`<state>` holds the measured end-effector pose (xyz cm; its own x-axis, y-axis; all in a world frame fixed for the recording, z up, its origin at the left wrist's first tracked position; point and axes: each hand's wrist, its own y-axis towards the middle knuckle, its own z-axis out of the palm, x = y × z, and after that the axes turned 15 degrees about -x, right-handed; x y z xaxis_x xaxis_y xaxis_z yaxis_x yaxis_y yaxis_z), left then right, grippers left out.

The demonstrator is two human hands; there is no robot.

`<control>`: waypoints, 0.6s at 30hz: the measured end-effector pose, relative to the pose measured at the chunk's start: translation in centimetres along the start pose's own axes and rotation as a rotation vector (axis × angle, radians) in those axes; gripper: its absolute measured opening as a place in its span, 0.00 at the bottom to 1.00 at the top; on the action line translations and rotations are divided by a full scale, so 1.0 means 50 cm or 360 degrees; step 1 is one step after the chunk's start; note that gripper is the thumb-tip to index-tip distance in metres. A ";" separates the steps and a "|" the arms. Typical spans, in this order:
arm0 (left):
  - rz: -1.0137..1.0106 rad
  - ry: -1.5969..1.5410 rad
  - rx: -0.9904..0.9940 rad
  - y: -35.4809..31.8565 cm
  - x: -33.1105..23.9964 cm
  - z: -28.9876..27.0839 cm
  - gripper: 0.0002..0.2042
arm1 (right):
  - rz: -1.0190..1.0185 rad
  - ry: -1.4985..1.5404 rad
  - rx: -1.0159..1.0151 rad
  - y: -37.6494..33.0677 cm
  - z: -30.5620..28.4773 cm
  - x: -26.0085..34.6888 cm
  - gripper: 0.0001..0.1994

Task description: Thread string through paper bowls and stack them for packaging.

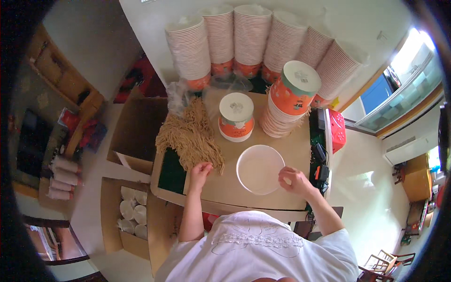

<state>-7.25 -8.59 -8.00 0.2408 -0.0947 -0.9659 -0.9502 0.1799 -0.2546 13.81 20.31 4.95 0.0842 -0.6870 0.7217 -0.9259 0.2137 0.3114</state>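
One white open-topped tub [260, 170] stands just right of the frame's centre, on a brown cardboard sheet [291, 199]. The right hand [291, 180], at the tub's right side, has its fingers curled in narrowly by the rim; whether they grip it I cannot tell. The left hand [201, 176], left of centre, keeps thumb and fingertips close together beside the lower end of a heap of tan strands [190, 134]; whether a strand is pinched between them is too small to tell. Higher in the frame, an orange-and-white tub [236, 109] stands upside down, and to its right rises a stack of upturned tubs [284, 115]. Across the top stand six tall plastic-wrapped stacks [252, 37]. At the lower left, an open cardboard box [111, 211] holds white rounded items [140, 214].
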 end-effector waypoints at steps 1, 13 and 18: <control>-0.0034 0.0001 0.0002 -0.005 -0.009 0.007 0.07 | -0.0018 -0.0084 0.0050 0.002 -0.004 -0.027 0.02; -0.0060 0.0267 -0.0042 0.001 0.026 0.019 0.06 | 0.0123 -0.0396 0.0269 0.069 0.010 -0.135 0.07; 0.0222 0.0585 -0.0141 0.016 0.084 0.049 0.05 | 0.0176 -0.0361 0.0386 0.020 0.037 -0.172 0.04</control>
<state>-6.53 -6.44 -12.38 0.0368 -0.4222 -0.9058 -0.9860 0.1320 -0.1016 11.49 25.18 -2.09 -0.0806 -0.8117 0.5785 -0.9876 0.1433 0.0634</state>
